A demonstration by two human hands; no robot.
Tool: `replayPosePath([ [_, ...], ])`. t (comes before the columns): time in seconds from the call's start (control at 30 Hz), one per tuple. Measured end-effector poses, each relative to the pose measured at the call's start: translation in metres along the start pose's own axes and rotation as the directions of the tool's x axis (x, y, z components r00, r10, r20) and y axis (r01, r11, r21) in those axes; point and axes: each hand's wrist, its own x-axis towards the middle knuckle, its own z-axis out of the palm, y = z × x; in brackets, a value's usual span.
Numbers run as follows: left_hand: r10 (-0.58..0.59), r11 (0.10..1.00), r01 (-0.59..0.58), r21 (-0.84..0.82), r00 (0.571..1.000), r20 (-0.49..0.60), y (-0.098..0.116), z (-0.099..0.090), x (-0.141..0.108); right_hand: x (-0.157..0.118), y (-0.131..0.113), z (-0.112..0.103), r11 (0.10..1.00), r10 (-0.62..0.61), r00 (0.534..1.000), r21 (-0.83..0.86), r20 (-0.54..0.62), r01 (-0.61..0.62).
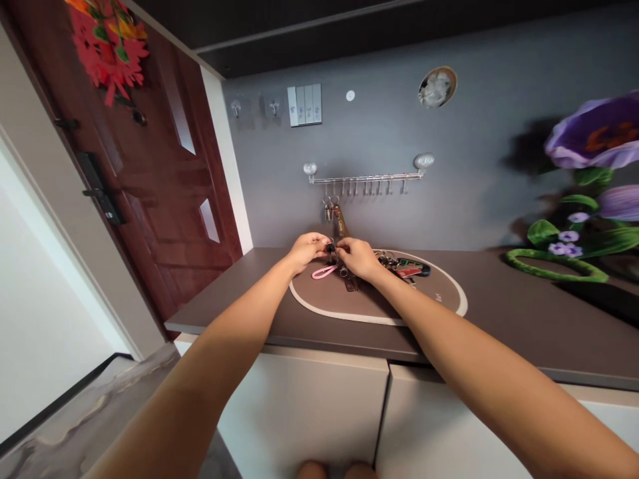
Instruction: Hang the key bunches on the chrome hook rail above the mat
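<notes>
Above the brown oval mat (pixel 319 307), both hands meet at a key ring with a small black piece (pixel 330 248). My left hand (pixel 307 253) is closed, its fingertips pinching the ring from the left. My right hand (pixel 360 258) is closed too, thumb and finger pinching at the right side of it. Just below lies a pink loop strap (pixel 324 272); whether it is joined to the ring I cannot tell. To the right, a pile of keys and tags (pixel 407 267) rests on the mat, partly hidden by my right hand.
A clear hook rail (pixel 367 178) is fixed to the grey wall; keys (pixel 328 210) and a brown strap (pixel 341 219) hang at its left end. Purple flowers (pixel 594 140) stand at the right of the counter (pixel 499 319). A dark red door (pixel 164 173) is at the left.
</notes>
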Motion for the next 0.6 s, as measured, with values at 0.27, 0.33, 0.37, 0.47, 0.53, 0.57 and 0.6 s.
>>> replayPosePath([
  [0.27,0.041,0.996,-0.037,-0.084,0.998,0.046,0.0025,0.0013,-0.0018,0.0018,-0.0007,0.0006,0.956,-0.009,0.992,0.291,-0.122,0.044],
  [0.33,0.046,0.996,-0.042,-0.081,0.998,0.048,0.0021,0.0018,-0.0019,0.0016,-0.0008,0.0013,0.937,-0.003,0.992,0.345,-0.126,0.047],
  [0.37,0.048,0.996,-0.044,-0.08,0.998,0.048,0.0018,0.0021,-0.0019,0.0014,-0.0008,0.0015,0.93,0.004,0.992,0.364,-0.127,0.043],
  [0.47,0.051,0.995,-0.046,-0.084,0.997,0.051,0.0016,0.0033,-0.0025,0.0011,-0.0006,0.0018,0.917,0.027,0.99,0.398,-0.137,0.03],
  [0.53,0.056,0.994,-0.05,-0.096,0.997,0.058,0.0017,0.0042,-0.0029,0.0011,-0.0001,0.0019,0.912,0.03,0.988,0.409,-0.151,0.035],
  [0.57,0.061,0.993,-0.054,-0.103,0.996,0.063,0.0017,0.0045,-0.0031,0.0011,0.0004,0.0019,0.909,0.027,0.987,0.414,-0.157,0.041],
  [0.6,0.067,0.992,-0.059,-0.107,0.996,0.067,0.0016,0.0047,-0.0031,0.0012,0.0009,0.0019,0.907,0.023,0.987,0.419,-0.162,0.048],
])
